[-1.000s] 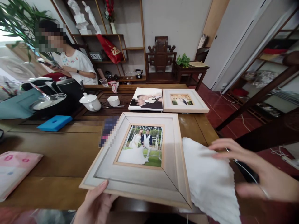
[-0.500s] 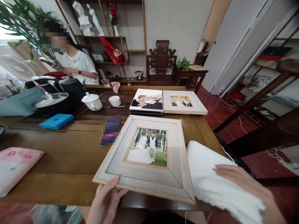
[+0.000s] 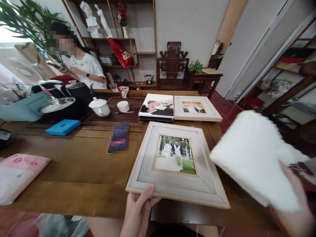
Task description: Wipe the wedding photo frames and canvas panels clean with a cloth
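My left hand (image 3: pixel 141 205) grips the near edge of a picture frame (image 3: pixel 145 161), thumb on top and fingers underneath. The frame is pale with a light wood rim, tilted up off the near table edge, and holds a photo of a couple on a swing. My right hand (image 3: pixel 295 194) is closed on a white cloth (image 3: pixel 251 158), lifted in the air right of the frame. The cloth hides most of its fingers, and motion blurs it. Frame and cloth come very close at the frame's right edge.
Behind lie a second framed photo (image 3: pixel 214 112) and a stacked photo panel (image 3: pixel 158 113). A pixelated dark item (image 3: pixel 118 138), blue box (image 3: pixel 63 127), tissue pack (image 3: pixel 22 174), lidded white bowl (image 3: pixel 99 108) and small cup (image 3: pixel 122 106) rest on the wooden table (image 3: pixel 81 161). A person (image 3: pixel 86 72) sits across.
My right hand has picked the white cloth up off the table's right side and raised it. The picture frame has shifted to the right in view with my left hand.
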The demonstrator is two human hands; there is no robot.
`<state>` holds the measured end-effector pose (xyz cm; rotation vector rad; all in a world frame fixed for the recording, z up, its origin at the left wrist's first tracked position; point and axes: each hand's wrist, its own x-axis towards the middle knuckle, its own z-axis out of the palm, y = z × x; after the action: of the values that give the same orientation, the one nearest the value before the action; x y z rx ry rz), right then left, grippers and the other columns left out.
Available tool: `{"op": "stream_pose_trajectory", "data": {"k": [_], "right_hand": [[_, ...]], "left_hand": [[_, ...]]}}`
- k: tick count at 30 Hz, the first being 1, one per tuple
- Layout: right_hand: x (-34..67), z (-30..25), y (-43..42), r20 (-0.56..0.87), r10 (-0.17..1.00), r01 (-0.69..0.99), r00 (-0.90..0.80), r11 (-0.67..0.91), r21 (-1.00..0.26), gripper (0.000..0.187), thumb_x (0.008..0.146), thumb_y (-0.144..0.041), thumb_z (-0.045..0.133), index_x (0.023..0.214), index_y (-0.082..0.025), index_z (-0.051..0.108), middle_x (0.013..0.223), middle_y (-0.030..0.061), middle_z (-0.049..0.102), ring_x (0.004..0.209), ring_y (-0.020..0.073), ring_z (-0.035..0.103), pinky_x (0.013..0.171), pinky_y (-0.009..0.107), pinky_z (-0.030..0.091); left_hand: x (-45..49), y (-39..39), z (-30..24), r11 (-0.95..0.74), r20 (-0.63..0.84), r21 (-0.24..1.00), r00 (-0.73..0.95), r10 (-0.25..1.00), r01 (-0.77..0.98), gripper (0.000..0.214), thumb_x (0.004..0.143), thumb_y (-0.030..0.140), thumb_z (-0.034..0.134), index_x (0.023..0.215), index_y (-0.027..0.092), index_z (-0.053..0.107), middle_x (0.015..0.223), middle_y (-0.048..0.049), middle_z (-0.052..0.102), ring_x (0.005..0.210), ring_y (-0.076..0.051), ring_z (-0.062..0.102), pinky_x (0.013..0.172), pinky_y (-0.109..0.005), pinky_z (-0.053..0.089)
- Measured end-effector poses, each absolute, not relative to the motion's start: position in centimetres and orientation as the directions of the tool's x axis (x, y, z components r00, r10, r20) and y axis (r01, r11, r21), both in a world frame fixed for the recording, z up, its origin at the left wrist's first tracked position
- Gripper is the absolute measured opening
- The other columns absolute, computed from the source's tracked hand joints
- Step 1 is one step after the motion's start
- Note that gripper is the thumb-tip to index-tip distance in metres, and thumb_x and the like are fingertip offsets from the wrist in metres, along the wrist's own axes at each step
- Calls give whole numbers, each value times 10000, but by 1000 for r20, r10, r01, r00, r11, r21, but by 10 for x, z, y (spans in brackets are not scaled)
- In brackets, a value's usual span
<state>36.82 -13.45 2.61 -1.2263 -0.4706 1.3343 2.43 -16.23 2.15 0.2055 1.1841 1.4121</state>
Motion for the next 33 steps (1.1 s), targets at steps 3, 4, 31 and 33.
{"op": "stream_pose_trajectory", "data": {"k": [3,4,31,33], "right_hand": [[335,14,-108,-507,808,-593,300,-259,-763,132,735,-420,679,843,-360,727,868,-20,766,950,265,702,830,380,605],[323,15,-104,-575,771,-642,275,-298,-706,150,742,-384,670,866,-334,739,857,-15,770,937,263,710,838,365,602],[287,12,-72,-419,869,-640,262,-168,-750,487,846,-375,628,1317,-276,549,1158,13,711,1035,262,681,922,426,568],[285,13,-71,-448,850,-663,276,-169,-729,468,846,-349,630,1302,-271,562,1170,6,705,1035,256,681,925,421,567]], "left_hand": [[32,-162,18,261,-517,722,-249,819,-641,694,587,137,843,1228,155,576,910,-78,768,863,-299,741,688,-371,647],[35,-163,17,264,-521,718,-245,818,-644,703,591,135,842,1238,160,568,920,-78,766,879,-302,738,694,-376,647],[-38,-100,51,125,-121,979,-32,992,162,224,768,319,733,942,178,716,814,-54,720,701,-151,667,614,-185,486],[-40,-69,43,55,-20,978,-171,985,203,413,683,277,791,1072,193,682,992,-74,699,927,-212,662,765,-243,515]]}}
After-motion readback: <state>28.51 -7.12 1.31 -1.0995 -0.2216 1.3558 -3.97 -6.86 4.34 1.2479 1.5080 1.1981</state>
